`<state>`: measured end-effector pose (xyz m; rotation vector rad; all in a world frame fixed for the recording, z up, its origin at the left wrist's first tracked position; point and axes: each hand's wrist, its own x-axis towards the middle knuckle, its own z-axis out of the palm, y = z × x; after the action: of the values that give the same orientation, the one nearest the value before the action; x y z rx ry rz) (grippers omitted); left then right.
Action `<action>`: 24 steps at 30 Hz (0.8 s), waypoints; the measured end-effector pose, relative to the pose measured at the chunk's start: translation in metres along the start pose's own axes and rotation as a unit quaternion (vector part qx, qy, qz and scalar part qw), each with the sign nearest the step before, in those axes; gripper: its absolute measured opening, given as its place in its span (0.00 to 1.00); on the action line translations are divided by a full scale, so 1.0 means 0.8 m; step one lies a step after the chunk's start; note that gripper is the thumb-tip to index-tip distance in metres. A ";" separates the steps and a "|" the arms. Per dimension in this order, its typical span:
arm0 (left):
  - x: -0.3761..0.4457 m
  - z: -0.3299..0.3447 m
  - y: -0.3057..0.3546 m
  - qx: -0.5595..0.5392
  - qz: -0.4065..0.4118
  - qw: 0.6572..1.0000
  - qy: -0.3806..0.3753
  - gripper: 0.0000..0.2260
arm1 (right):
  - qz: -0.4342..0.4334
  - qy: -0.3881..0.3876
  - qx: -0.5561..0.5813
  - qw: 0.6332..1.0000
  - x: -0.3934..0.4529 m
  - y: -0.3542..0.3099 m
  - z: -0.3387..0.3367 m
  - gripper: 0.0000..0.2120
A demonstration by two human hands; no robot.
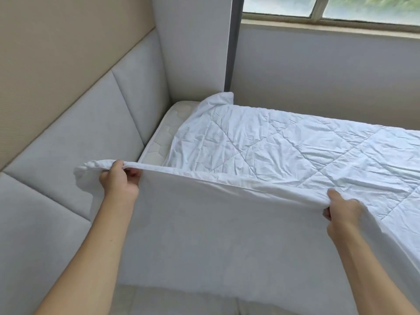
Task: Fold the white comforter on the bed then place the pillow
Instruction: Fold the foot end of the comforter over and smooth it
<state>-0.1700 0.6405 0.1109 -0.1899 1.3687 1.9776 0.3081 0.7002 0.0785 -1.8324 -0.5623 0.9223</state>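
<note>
Comforter (284,151) edge sits pinched in both my hands: left hand (119,178) near its bunched corner, right hand (342,209) farther along, fingers curled tight around the fabric. I see the near part hanging, the rest lying quilted and wrinkled on the mattress (159,144), beside a padded headboard (68,144) and under a window (329,10).

- One head-worn wide-angle view looked forward and down from the bedside
- It sat close above both raised forearms, facing the bed (159,137), padded wall corner and window (329,10)
</note>
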 end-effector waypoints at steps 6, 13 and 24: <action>0.137 0.115 -0.114 0.034 -0.018 0.999 0.032 0.09 | -0.028 -0.016 -0.075 0.997 0.174 0.006 0.130 0.11; 0.250 0.024 -0.315 0.660 0.095 0.743 -0.056 0.27 | -0.071 -0.232 -0.276 0.930 0.275 0.134 0.257 0.15; 0.215 -0.062 -0.381 0.834 0.344 0.418 -0.108 0.32 | -0.309 -0.192 -0.569 0.737 0.211 0.266 0.304 0.33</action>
<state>-0.1194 0.7347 -0.2265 1.6653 2.6537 0.0275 0.2128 0.8670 -0.2314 -2.1561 -2.2346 0.4467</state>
